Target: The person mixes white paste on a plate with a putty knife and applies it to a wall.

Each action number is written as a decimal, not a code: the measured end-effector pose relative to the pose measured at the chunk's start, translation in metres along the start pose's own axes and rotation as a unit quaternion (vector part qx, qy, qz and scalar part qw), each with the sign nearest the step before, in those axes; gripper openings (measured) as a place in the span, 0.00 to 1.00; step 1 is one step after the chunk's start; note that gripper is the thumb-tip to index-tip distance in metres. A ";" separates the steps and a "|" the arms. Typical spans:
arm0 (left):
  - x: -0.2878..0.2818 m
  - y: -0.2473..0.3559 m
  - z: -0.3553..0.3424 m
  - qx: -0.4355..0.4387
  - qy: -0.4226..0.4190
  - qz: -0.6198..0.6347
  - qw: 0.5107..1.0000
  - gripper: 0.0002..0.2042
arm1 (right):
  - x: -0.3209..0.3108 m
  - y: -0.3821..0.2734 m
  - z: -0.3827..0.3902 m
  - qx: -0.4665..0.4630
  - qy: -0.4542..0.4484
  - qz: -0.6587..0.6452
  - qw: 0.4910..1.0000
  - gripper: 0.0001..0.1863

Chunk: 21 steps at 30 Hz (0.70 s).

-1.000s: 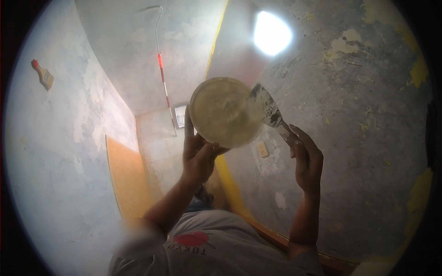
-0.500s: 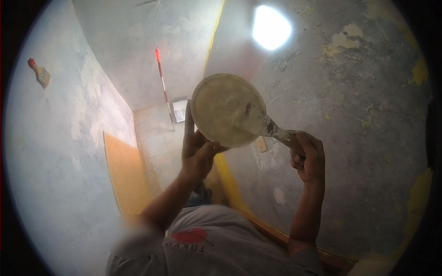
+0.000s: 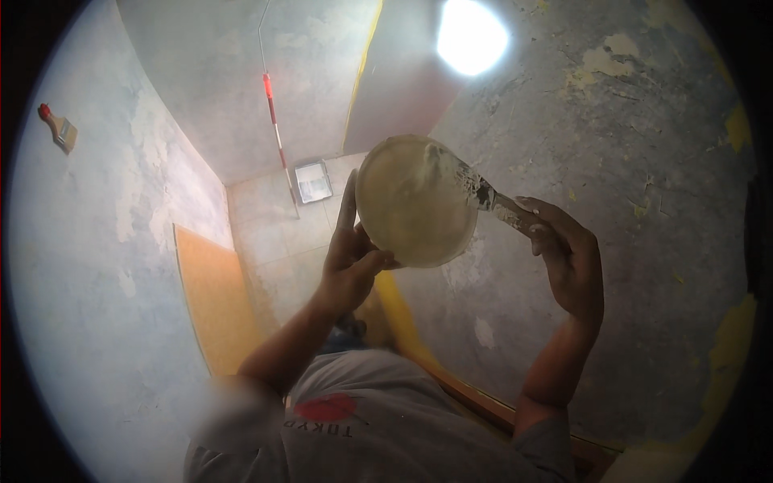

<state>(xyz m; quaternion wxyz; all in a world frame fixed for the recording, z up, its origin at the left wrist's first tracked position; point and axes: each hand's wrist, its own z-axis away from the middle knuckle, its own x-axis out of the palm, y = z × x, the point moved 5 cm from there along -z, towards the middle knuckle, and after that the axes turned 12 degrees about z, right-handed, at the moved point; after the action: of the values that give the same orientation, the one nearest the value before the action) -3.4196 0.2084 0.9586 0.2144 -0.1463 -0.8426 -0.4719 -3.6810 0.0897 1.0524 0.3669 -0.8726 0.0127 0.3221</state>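
Observation:
My left hand (image 3: 352, 262) grips a round tub (image 3: 415, 213) from its left and lower side, with a finger stretched up along the rim. Pale, creamy paste that looks like filler fills the tub. In my right hand (image 3: 570, 253) is a putty knife (image 3: 511, 212), its handle held between thumb and fingers. The knife's blade lies over the upper right part of the paste, and its tip is coated and hard to tell from it. Dried smears mark the handle.
A rough grey wall (image 3: 580, 322) with patches rises on the right. A paint roller on a red and white pole (image 3: 274, 121) leans beyond a paint tray (image 3: 313, 182) on the floor. A paintbrush (image 3: 59, 129) hangs on the left wall, above an orange board (image 3: 213, 298).
The putty knife has swung up to the tub's upper right edge, and my right hand has moved up and right. The tub sits slightly further right in view.

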 end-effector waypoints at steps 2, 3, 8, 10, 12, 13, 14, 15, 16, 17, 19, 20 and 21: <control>-0.001 0.000 -0.004 -0.015 -0.013 0.035 0.999 0.55 | 0.002 -0.015 0.004 -0.052 0.027 0.067 0.996 0.17; 0.001 0.000 -0.006 -0.015 -0.014 0.035 0.999 0.55 | 0.005 -0.024 0.008 -0.103 0.052 0.132 0.984 0.19; 0.005 0.005 -0.010 -0.005 -0.010 0.038 0.999 0.55 | 0.053 -0.037 0.030 -0.135 0.059 0.293 0.945 0.30; 0.009 0.008 -0.014 0.003 -0.012 0.047 0.999 0.54 | 0.070 -0.032 0.039 -0.148 0.036 0.349 0.925 0.35; 0.014 0.011 -0.017 0.012 -0.014 0.058 0.998 0.54 | 0.074 -0.026 0.051 -0.155 0.040 0.351 0.923 0.34; 0.015 0.014 -0.018 0.024 0.003 0.044 0.999 0.52 | 0.075 -0.025 0.055 -0.163 0.043 0.348 0.922 0.32; 0.014 0.016 -0.018 0.037 0.021 0.030 0.999 0.51 | 0.074 -0.023 0.058 -0.164 0.043 0.347 0.922 0.32; 0.013 0.016 -0.017 0.037 0.022 0.029 0.999 0.51 | 0.068 -0.019 0.061 -0.152 0.053 0.297 0.941 0.30; 0.011 0.017 -0.016 0.034 0.026 0.019 0.999 0.51 | 0.061 -0.015 0.062 -0.139 0.063 0.248 0.957 0.28; 0.010 0.018 -0.016 0.031 0.029 0.010 0.999 0.51 | 0.057 -0.012 0.061 -0.139 0.063 0.249 0.956 0.28; 0.011 0.018 -0.016 0.036 0.032 0.014 0.999 0.51 | 0.042 -0.002 0.054 -0.100 0.106 0.058 0.988 0.21; 0.012 0.019 -0.016 0.042 0.035 0.018 0.998 0.51 | 0.039 0.000 0.053 -0.100 0.106 0.058 0.988 0.21; 0.013 0.018 -0.015 0.042 0.034 0.019 0.998 0.51 | 0.030 0.004 0.051 -0.071 0.139 0.021 0.987 0.19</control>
<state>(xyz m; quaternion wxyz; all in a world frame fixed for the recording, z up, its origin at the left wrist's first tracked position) -3.4193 0.2049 0.9852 0.2581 -0.1371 -0.8506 -0.4371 -3.6870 0.1261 1.0061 0.2916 -0.9324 0.0592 0.2053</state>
